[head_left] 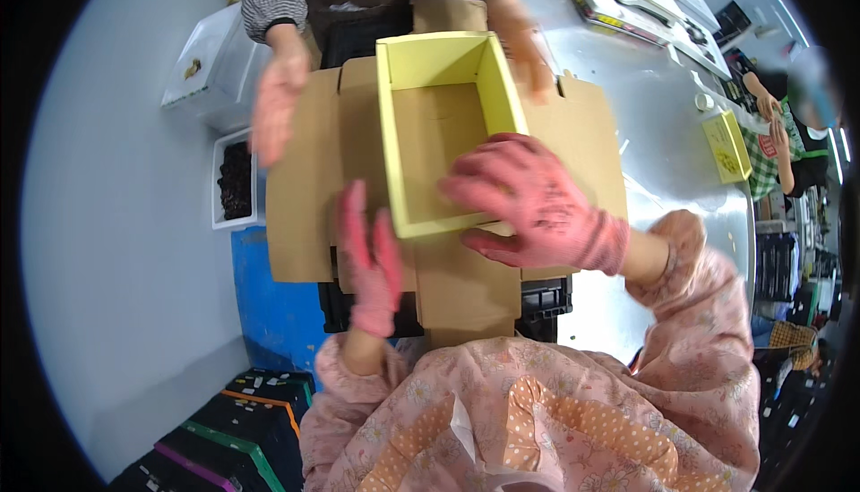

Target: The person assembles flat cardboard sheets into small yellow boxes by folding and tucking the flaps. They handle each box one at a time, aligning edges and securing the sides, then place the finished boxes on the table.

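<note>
A yellow open-topped box (387, 125) with a brown inside bottom sits on an unfolded cardboard carton (305, 214). My right hand (537, 196), in a pink glove, lies over the box's near right corner. Its fingers reach inside over the rim and its thumb stays outside, so it grips the wall there. Beside the box's near left side is my left hand (372, 268), also pink-gloved and slightly blurred. It holds nothing; its fingers are stretched apart over the carton's left part. Whether it touches the cardboard I cannot tell.
Across from me a co-worker's hands (279, 98) flank the box. Black crates (546, 299) stand under the carton. To the left are a white foam box (210, 62) and a white tub (218, 188) of dark pieces. A yellow carton (727, 147) stands on the metal table (658, 134) at right.
</note>
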Demonstrator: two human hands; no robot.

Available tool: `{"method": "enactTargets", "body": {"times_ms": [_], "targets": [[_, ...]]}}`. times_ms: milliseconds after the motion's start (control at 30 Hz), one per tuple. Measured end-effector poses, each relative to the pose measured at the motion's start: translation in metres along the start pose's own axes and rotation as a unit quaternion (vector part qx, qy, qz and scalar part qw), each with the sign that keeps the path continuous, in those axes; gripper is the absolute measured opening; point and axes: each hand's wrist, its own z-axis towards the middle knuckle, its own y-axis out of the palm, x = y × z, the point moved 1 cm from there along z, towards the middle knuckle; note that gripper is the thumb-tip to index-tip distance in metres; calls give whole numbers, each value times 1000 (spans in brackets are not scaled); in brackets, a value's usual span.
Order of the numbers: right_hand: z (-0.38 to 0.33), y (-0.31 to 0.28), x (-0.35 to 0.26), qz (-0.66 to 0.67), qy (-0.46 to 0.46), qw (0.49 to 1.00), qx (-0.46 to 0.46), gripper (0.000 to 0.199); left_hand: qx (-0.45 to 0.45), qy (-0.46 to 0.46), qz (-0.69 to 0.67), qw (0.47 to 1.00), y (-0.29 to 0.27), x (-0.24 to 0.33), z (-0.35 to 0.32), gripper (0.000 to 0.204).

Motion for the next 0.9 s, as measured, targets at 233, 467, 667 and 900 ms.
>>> {"method": "enactTargets", "body": {"times_ms": [233,467,667,900], "targets": [[-187,52,82,-102,499,835,208,77,36,-161,350,922,-105,-64,30,75],[-217,56,81,230,612,750,98,73,-80,-257,245,931,-129,-37,46,60],[-216,30,86,218,612,754,95,63,-59,-277,194,939,-151,-62,60,47],[-215,14,95,44,634,770,59,54,-85,-187,298,932,-157,6,66,40]]}}
